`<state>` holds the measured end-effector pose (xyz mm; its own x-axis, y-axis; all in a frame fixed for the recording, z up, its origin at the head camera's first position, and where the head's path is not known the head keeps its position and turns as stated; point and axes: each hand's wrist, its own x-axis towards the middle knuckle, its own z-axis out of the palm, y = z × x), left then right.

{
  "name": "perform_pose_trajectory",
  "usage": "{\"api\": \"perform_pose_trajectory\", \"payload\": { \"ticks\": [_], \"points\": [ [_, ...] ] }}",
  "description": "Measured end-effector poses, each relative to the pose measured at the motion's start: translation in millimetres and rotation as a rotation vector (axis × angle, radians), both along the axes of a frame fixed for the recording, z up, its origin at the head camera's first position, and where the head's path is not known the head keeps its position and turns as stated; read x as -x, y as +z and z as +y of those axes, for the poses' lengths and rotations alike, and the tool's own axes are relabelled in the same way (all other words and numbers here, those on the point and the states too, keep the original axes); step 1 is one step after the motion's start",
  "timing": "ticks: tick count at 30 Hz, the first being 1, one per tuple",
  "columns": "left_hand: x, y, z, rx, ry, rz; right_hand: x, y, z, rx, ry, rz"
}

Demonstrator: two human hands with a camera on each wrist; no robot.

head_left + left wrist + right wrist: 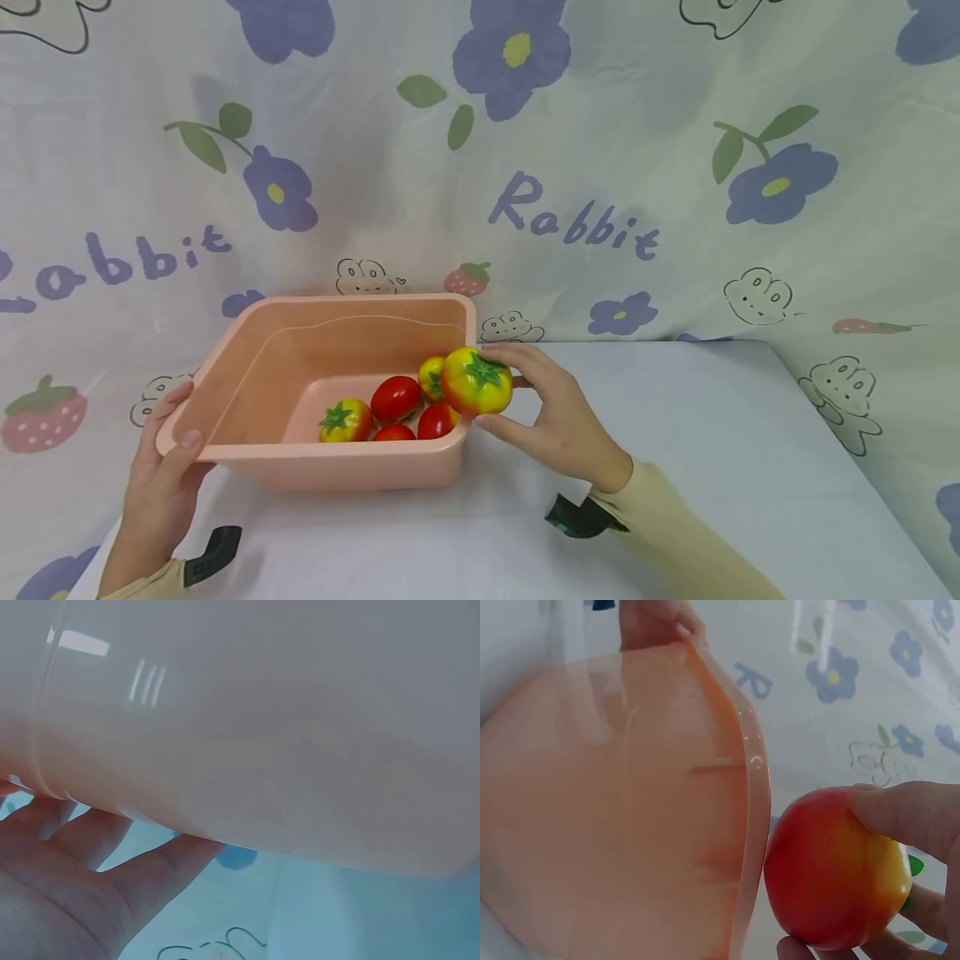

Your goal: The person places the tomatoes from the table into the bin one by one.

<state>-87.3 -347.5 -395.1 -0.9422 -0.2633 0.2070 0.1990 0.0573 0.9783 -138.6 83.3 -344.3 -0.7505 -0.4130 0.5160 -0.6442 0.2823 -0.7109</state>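
A pink plastic bin (352,468) tilts with its left end raised above the table. My left hand (159,487) grips its left rim, thumb over the edge; in the left wrist view the fingers (150,885) lie against the bin's outside. At the right rim, my right hand (562,421) holds a yellow-and-red tomato (474,383) with a green star-shaped top between thumb and fingers. The right wrist view shows this tomato (832,870) right at the rim. Inside, a yellow-red tomato (347,420), a red one (396,398) and several others have gathered toward the right.
The bin is over a white table (675,450), which extends to the right. Behind it hangs a cloth (600,100) printed with purple flowers, rabbits and strawberries. A black strap piece (581,517) sits at my right wrist, another (213,554) at my left.
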Motion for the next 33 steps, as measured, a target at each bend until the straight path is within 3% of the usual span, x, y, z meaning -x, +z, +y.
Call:
{"api": "perform_pose_trajectory", "payload": {
  "ticks": [18,33],
  "points": [
    [-3.1,-2.5,0.6,-0.045,-0.031,0.048,6.2,4.7,-39.0,0.044,0.086,-0.027],
    [-5.5,-5.3,0.6,-0.077,-0.044,0.05,11.8,4.7,-70.4,-0.043,0.105,-0.061]
  ]
}}
